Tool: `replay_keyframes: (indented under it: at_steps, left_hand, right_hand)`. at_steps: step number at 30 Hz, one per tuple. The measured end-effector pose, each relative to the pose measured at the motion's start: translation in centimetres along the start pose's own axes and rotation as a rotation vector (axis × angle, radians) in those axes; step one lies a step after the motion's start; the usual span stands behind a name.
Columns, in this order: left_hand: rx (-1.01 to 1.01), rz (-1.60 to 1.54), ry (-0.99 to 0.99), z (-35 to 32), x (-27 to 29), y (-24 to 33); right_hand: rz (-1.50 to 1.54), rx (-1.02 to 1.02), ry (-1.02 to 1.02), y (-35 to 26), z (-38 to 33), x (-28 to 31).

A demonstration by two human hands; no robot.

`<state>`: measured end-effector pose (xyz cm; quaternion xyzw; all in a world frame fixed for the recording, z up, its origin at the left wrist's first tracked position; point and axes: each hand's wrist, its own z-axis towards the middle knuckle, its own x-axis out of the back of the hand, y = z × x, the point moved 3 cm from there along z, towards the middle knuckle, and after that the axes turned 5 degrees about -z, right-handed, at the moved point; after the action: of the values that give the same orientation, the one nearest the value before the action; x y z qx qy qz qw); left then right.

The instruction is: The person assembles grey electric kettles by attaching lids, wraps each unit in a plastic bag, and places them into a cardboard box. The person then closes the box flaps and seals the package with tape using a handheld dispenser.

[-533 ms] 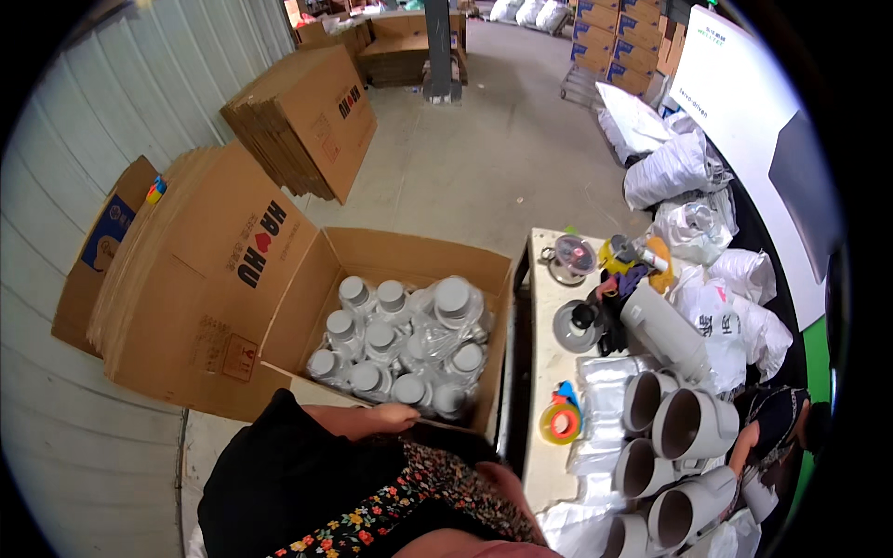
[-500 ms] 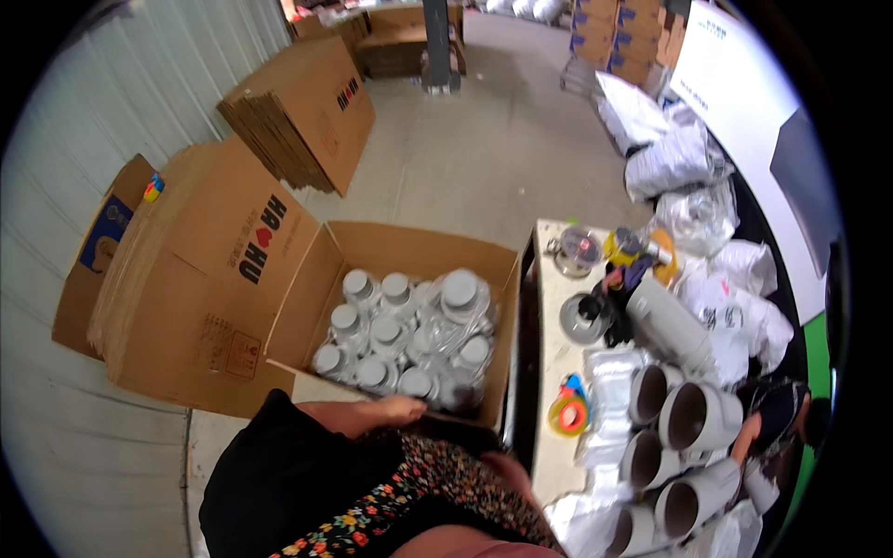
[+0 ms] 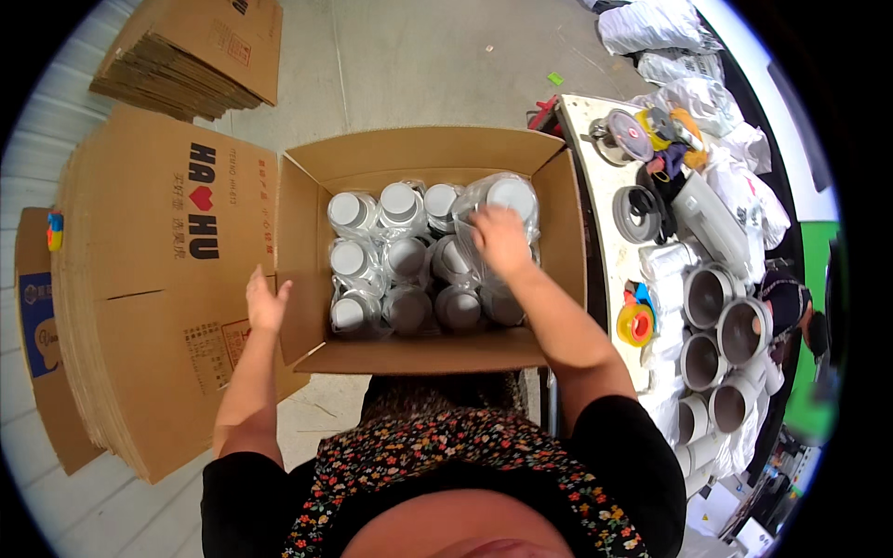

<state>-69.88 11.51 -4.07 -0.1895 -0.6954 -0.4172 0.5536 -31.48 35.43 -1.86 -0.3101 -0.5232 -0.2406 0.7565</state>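
Compared with the earlier frames, the view is now being held directly above the open cardboard box point(image 3: 423, 349), and both hands are being brought forward to it. The right hand point(image 3: 499, 240) is being pressed, fingers curled, onto a plastic-wrapped cup point(image 3: 510, 197) at the box's far right corner; whether the wrap is being pinched cannot be told. The cup is standing upright, lid up, just beyond and under the fingertips. The left hand point(image 3: 264, 302) is being held open and empty against the outside of the box's left wall, well apart from that cup. The remaining wrapped cups point(image 3: 391, 256) are being kept in rows between the two hands.
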Motion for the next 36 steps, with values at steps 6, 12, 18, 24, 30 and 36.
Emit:
replay_keyframes:
  at_steps: [6, 12, 18, 24, 30, 36]
  left_hand:
    - [0.216, 0.063, -0.066, 0.4, -6.3, -5.6]
    - [0.258, 0.007, -0.038, 0.0, -5.1, -3.1]
    - [0.215, 0.157, -0.068, -1.1, -7.9, -2.0]
    - [0.069, 0.237, -0.149, -2.1, -10.3, 3.6]
    - [0.189, 0.155, -0.144, -1.6, -9.0, 2.9]
    - [0.156, -0.105, -0.098, 0.3, -5.9, -1.0]
  right_hand:
    - [-0.378, -0.222, -0.204, 14.5, 7.2, -12.9]
    - [-0.298, -0.201, -0.024, 17.4, 6.9, -13.1]
    - [-0.182, -0.163, -0.024, 10.4, -0.4, -13.4]
    - [-0.226, -0.267, -0.014, 13.0, 6.5, -13.5]
    - [0.341, -0.268, 0.075, 6.1, 6.3, -16.9]
    - [0.750, -1.068, -0.121, 14.9, 6.9, -35.7]
